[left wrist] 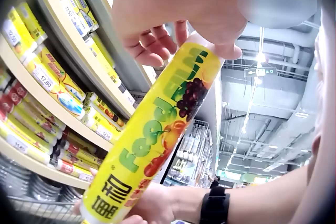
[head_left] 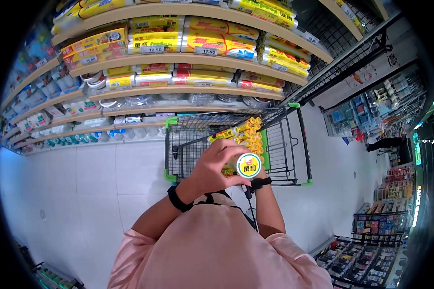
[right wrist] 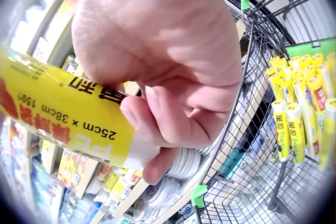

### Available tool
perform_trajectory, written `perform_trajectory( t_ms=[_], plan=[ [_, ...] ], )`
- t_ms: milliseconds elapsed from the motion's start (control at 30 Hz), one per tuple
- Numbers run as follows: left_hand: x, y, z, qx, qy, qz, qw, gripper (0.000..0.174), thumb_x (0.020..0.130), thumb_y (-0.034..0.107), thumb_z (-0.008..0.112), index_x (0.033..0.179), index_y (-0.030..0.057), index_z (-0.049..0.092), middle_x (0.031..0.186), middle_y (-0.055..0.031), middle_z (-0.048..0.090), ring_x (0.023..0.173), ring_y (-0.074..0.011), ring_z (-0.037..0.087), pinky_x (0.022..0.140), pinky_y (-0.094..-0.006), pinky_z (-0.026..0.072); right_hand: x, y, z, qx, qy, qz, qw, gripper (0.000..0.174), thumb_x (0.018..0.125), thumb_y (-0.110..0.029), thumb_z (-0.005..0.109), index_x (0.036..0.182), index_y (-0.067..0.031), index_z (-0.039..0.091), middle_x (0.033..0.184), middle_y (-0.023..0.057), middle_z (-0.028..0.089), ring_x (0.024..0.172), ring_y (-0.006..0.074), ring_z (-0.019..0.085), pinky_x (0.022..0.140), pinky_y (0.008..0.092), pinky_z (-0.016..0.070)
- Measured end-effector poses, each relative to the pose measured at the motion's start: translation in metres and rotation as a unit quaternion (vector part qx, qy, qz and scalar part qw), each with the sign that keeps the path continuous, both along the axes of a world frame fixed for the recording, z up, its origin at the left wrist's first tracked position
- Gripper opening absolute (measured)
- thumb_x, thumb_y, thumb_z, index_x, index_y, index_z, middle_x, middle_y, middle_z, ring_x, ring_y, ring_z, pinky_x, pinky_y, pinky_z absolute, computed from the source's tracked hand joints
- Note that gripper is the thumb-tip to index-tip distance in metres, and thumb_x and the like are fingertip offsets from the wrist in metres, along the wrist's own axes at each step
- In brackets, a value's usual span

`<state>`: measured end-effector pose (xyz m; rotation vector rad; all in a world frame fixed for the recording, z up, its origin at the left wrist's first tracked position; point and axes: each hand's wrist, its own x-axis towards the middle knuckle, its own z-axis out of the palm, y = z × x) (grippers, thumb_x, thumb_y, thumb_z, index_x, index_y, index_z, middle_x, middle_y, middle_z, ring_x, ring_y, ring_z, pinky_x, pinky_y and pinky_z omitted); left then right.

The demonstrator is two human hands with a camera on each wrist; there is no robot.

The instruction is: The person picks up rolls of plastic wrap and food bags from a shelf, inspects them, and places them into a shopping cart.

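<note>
Both hands hold a yellow roll of plastic food bags, printed with fruit and the word Food. Seen from the head, its round white end cap faces up at me. My left hand curls its thumb and fingers around this upper end. Lower down, my right hand grips the other end, with its fingertips bent around the wrapper. In the head view the right hand is mostly hidden under the roll and left hand; its dark wristband shows.
A wire shopping cart with green corners stands just ahead, several similar yellow rolls standing upright at one end. Beyond it, shelves carry boxed and rolled wraps with price tags. Pale tiled floor lies to the left; more racks stand right.
</note>
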<state>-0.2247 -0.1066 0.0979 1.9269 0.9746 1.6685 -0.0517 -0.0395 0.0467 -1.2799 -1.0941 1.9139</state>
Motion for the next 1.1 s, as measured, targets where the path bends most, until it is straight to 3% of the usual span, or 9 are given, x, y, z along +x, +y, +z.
perform_trajectory(
  t_ms=[133, 267, 400, 500, 600, 700, 800, 933, 1100],
  plan=[
    [-0.011, 0.0, 0.001, 0.017, 0.08, 0.023, 0.996, 0.064, 0.061, 0.017, 0.09, 0.119, 0.006, 0.063, 0.115, -0.0115, 0.061, 0.095, -0.0261, 0.063, 0.083, -0.0357, 0.0528, 0.035, 0.047, -0.09, -0.068, 0.011, 0.065, 0.995, 0.055, 0.103, -0.053, 0.038, 0.105, -0.0035, 0.063, 0.078, 0.0004, 0.063, 0.059, 0.0081, 0.057, 0.052, 0.022, 0.0462],
    [-0.034, -0.007, -0.017, -0.139, 0.054, 0.013, 0.989, 0.055, 0.067, 0.01, 0.082, 0.119, 0.005, 0.063, 0.118, -0.0127, 0.061, 0.1, -0.0292, 0.063, 0.087, -0.0369, 0.0533, 0.071, 0.054, -0.074, -0.052, 0.078, 0.0, 0.996, 0.043, 0.105, -0.037, 0.044, 0.133, -0.0047, 0.049, 0.088, 0.0073, 0.063, 0.068, 0.0132, 0.061, 0.058, 0.0227, 0.0506],
    [-0.057, -0.002, -0.055, -0.171, 0.113, 0.04, 0.978, 0.052, 0.068, 0.006, 0.08, 0.118, 0.0034, 0.064, 0.119, -0.0132, 0.061, 0.103, -0.0321, 0.064, 0.089, -0.0369, 0.0532, 0.09, 0.056, -0.044, 0.025, 0.179, -0.054, 0.982, 0.045, 0.097, -0.011, 0.057, 0.139, -0.0039, 0.043, 0.118, 0.0149, 0.06, 0.087, 0.0214, 0.068, 0.075, 0.0276, 0.0583],
    [-0.056, -0.002, -0.071, -0.214, 0.118, 0.039, 0.969, 0.05, 0.069, 0.004, 0.079, 0.117, 0.0031, 0.064, 0.115, -0.0136, 0.062, 0.105, -0.0322, 0.064, 0.09, -0.0368, 0.0529, 0.096, 0.057, -0.032, 0.076, 0.146, -0.036, 0.986, 0.049, 0.094, -0.005, 0.058, 0.14, -0.0056, 0.042, 0.121, 0.012, 0.058, 0.098, 0.0228, 0.066, 0.082, 0.0323, 0.0577],
    [-0.056, 0.003, -0.086, -0.212, 0.138, 0.075, 0.964, 0.048, 0.07, 0.005, 0.079, 0.116, 0.0029, 0.064, 0.11, -0.014, 0.065, 0.107, -0.0324, 0.063, 0.09, -0.037, 0.0531, 0.098, 0.057, -0.024, 0.094, 0.098, -0.053, 0.989, 0.049, 0.088, -0.005, 0.067, 0.132, -0.006, 0.047, 0.111, 0.011, 0.062, 0.087, 0.0182, 0.065, 0.069, 0.0284, 0.0558],
    [-0.056, 0.007, -0.103, -0.178, 0.158, 0.138, 0.961, 0.032, 0.081, 0.009, 0.073, 0.111, 0.0043, 0.064, 0.103, -0.0129, 0.065, 0.093, -0.0283, 0.064, 0.078, -0.0339, 0.0528, 0.096, 0.06, -0.023, 0.127, 0.01, -0.045, 0.991, 0.045, 0.085, -0.007, 0.072, 0.123, -0.0053, 0.048, 0.101, 0.0094, 0.063, 0.077, 0.0141, 0.064, 0.059, 0.025, 0.0518],
    [-0.057, 0.008, -0.109, -0.349, -0.034, 0.114, 0.93, 0.014, 0.088, 0.015, 0.069, 0.091, 0.002, 0.065, 0.078, -0.0112, 0.064, 0.065, -0.0213, 0.058, 0.058, -0.031, 0.0452, 0.085, 0.061, -0.035, 0.17, -0.105, -0.025, 0.979, 0.046, 0.081, -0.01, 0.078, 0.116, -0.0041, 0.049, 0.095, 0.009, 0.063, 0.063, 0.0111, 0.061, 0.051, 0.0228, 0.0483],
    [-0.059, 0.011, -0.129, -0.347, 0.052, 0.122, 0.928, 0.037, 0.094, 0.021, 0.063, 0.066, -0.0014, 0.055, 0.049, -0.0111, 0.045, 0.042, -0.0206, 0.04, 0.045, -0.0355, 0.0328, 0.086, 0.071, -0.102, 0.161, -0.2, 0.008, 0.966, 0.052, 0.074, -0.009, 0.082, 0.11, -0.0051, 0.046, 0.082, 0.0062, 0.06, 0.058, 0.0098, 0.059, 0.048, 0.0235, 0.0461],
    [-0.054, 0.009, -0.146, -0.383, 0.076, 0.125, 0.912, 0.033, 0.093, 0.017, 0.064, 0.067, -0.0023, 0.056, 0.052, -0.0122, 0.047, 0.043, -0.0205, 0.04, 0.045, -0.0347, 0.033, 0.096, 0.086, -0.232, 0.125, -0.307, -0.016, 0.943, 0.055, 0.07, -0.003, 0.081, 0.108, -0.0068, 0.041, 0.082, 0.0095, 0.057, 0.05, 0.0145, 0.056, 0.046, 0.0309, 0.0456]
  ],
)
